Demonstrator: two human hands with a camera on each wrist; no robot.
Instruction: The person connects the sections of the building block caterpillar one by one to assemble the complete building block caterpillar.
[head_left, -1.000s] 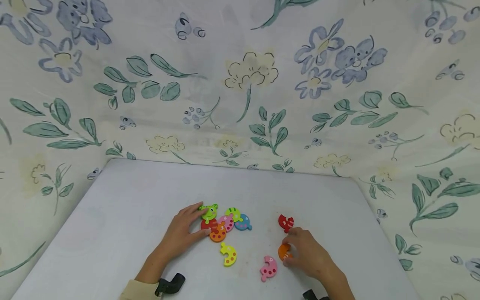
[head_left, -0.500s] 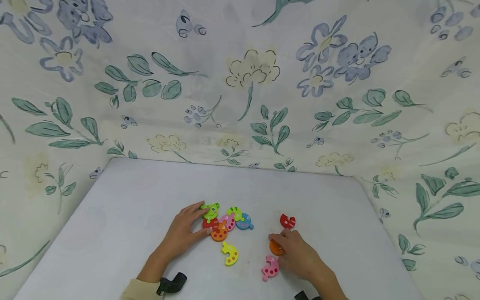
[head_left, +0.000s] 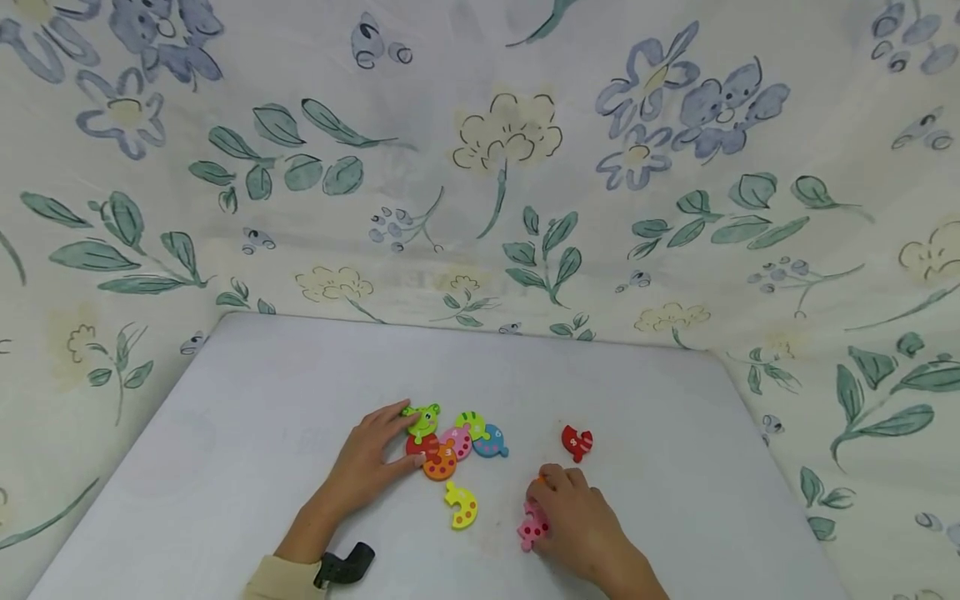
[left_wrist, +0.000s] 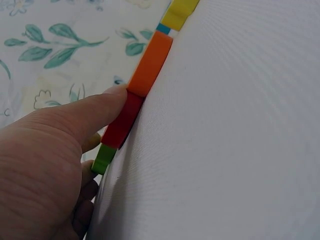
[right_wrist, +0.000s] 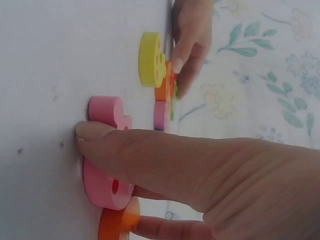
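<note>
Joined flat number puzzle pieces form part of a caterpillar in the head view: a smiling green head (head_left: 425, 422), then red, orange (head_left: 440, 464), pink, light green and blue (head_left: 491, 442) pieces. My left hand (head_left: 360, 462) rests at its left end, thumb against the red piece's edge (left_wrist: 122, 117), fingers by the head. My right hand (head_left: 581, 521) bends over a loose pink piece (head_left: 531, 530) and an orange piece (right_wrist: 120, 222), its thumb on the pink edge and another finger at the orange one. The orange piece is mostly hidden under the fingers in the head view.
A loose yellow piece (head_left: 463, 510) lies just below the joined row. Farther right lies a loose red piece (head_left: 577, 442). The white tabletop (head_left: 315, 358) ends at floral cloth (head_left: 420, 258) at the back and sides.
My right hand has slid the orange piece left and then down against the pink piece, which has shifted slightly left. The left hand stays in place.
</note>
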